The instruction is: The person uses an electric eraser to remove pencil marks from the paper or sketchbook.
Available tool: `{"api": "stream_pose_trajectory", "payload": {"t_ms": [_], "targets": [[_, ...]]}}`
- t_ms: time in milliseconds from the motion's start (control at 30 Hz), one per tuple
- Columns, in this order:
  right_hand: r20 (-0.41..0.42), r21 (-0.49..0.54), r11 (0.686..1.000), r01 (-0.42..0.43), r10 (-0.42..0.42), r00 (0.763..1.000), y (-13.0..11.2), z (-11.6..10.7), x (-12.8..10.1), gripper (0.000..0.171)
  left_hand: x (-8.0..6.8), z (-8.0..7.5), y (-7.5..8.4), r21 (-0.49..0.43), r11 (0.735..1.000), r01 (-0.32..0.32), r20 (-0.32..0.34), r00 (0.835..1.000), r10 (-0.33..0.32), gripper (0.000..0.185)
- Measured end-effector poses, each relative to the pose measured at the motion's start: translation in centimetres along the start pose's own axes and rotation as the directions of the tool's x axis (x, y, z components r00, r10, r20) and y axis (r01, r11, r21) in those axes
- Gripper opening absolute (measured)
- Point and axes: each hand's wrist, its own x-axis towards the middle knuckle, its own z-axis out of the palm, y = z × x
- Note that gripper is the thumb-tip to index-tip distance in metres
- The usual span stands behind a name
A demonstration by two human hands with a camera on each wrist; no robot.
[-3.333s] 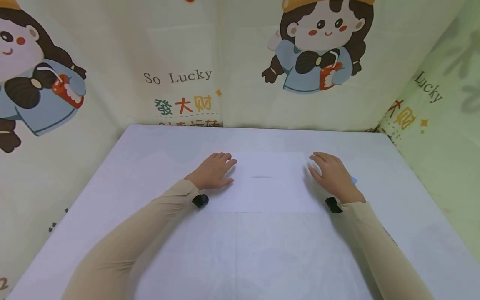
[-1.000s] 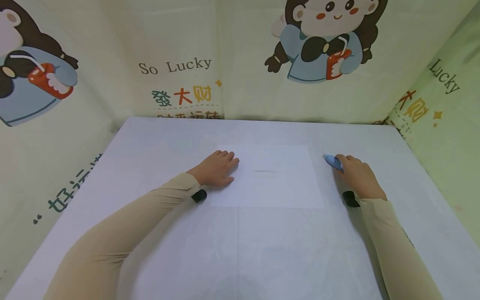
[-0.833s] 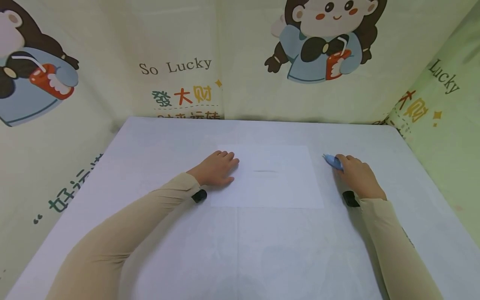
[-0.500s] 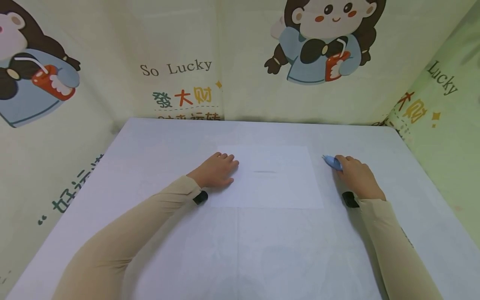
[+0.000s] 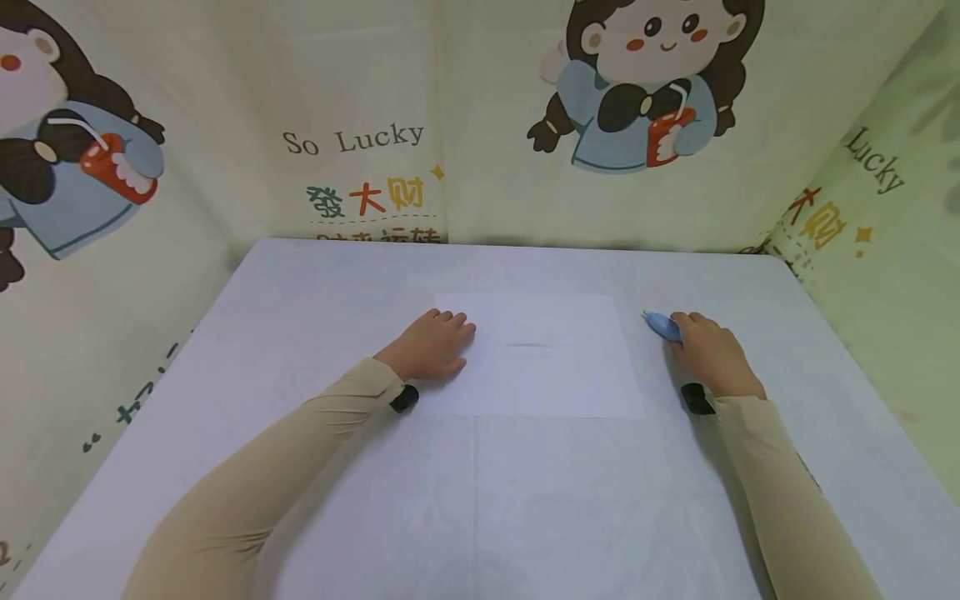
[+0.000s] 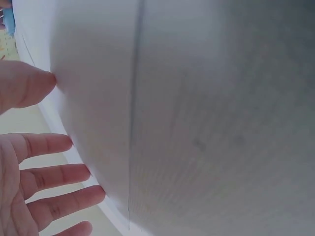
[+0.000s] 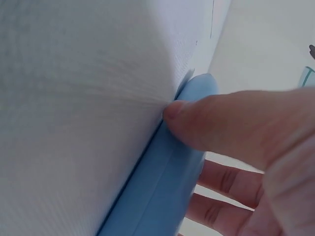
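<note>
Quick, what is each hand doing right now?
Left hand: open, fingers flat on the left edge of the white paper.
Right hand: holding the blue tool that lies on the table, thumb and fingers round it.

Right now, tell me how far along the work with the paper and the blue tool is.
Done: the white paper lies flat on the table, with a short dark mark on it. In hand: the left hand rests on the paper's left edge; the right hand grips the blue tool beside the paper's right edge. Left: the tool has not reached the paper.
</note>
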Motion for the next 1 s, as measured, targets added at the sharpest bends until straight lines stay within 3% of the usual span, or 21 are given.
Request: {"api": "stream_pose_trajectory", "payload": {"t_ms": [300, 567, 667, 800, 1000], "targets": [[0.1, 0.008, 0.997, -0.07, 0.069, 0.993, 0.3, -0.6, 0.6, 0.038, -0.1, -0.6, 0.3, -0.016, 1.0, 0.013, 0.014, 1.0, -0.013, 0.046], [0.116, 0.001, 0.996, -0.086, 0.086, 0.99, 0.2, -0.4, 0.9, 0.033, -0.4, -0.3, 0.6, -0.003, 1.0, 0.015, -0.001, 1.0, -0.015, 0.045], [0.083, 0.008, 0.998, -0.068, 0.067, 0.994, 0.1, -0.3, 0.8, 0.034, -0.5, -0.1, 0.6, 0.004, 1.0, 0.014, -0.006, 1.0, -0.014, 0.045], [-0.026, 0.019, 1.0, 0.022, -0.022, 0.999, -0.3, -0.3, 0.5, 0.033, -0.5, -0.2, 0.7, 0.007, 1.0, 0.008, -0.016, 1.0, -0.008, 0.045], [-0.125, -0.009, 0.989, 0.148, -0.148, 0.981, -1.8, -1.0, 0.7, 0.035, -0.6, -0.5, 0.5, 0.013, 1.0, -0.011, -0.026, 1.0, 0.011, 0.044]]}}
